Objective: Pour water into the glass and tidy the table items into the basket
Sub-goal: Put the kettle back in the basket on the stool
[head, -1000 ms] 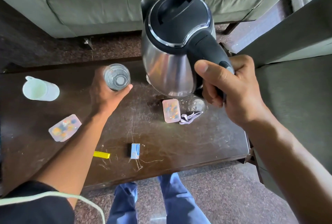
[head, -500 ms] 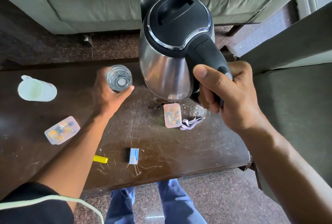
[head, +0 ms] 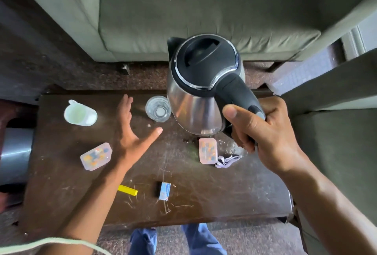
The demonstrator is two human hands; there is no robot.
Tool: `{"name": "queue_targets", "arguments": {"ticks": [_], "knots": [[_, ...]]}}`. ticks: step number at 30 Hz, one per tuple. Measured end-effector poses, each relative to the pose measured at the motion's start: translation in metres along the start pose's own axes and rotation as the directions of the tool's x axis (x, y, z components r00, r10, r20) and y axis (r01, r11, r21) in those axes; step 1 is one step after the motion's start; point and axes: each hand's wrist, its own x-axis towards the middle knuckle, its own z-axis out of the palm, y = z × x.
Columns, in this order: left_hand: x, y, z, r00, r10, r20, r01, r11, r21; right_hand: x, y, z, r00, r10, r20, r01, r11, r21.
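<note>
The left hand (head: pixel 130 132), which half a second earlier had been wrapped around the glass (head: pixel 158 108), had let go of it: the fingers were now straight and spread apart, the thumb pointing toward the glass and stopping just short of it, the fingertips reaching past its left side without touching. The glass stood upright on the dark table (head: pixel 204 193), between the outstretched fingers and the kettle (head: pixel 200 83), with some clear water showing at its bottom. The right hand (head: pixel 263 132) kept its grip on the kettle's black handle, fingers curled round it and the thumb laid along the top, holding the steel body above the table just right of the glass, roughly level as before. Beyond the left fingertips sat a pale green jug (head: pixel 80 113); just beside the heel of that hand lay a clear box of coloured pieces (head: pixel 96 156). A second such box (head: pixel 208 151) and a crumpled wrapper (head: pixel 227 160) lay below the right hand's knuckles. A yellow stick (head: pixel 128 190) and a small blue box (head: pixel 164 190) rested near the left forearm.
</note>
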Motion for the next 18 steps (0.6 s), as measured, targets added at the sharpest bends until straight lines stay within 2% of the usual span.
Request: {"name": "queue_targets", "arguments": {"ticks": [2, 10, 14, 18], "knots": [[-0.018, 0.019, -0.012, 0.998, -0.051, -0.021, 0.048, 0.993, -0.111, -0.001, -0.014, 0.012, 0.999, 0.0, 0.047, -0.001, 1.0, 0.007], [-0.04, 0.079, -0.087, 0.995, -0.088, -0.042, 0.059, 0.892, -0.447, 0.004, -0.053, 0.104, 0.976, -0.059, 0.211, 0.051, 0.998, 0.043], [-0.062, 0.08, -0.147, 0.973, -0.108, -0.204, 0.004, 0.892, -0.453, 0.004, -0.068, 0.171, 0.96, -0.111, 0.255, 0.107, 0.994, 0.029], [-0.096, 0.07, -0.21, 0.928, -0.084, -0.362, -0.055, 0.932, -0.358, 0.0, -0.08, 0.242, 0.932, -0.137, 0.335, 0.135, 0.99, 0.029]]}}
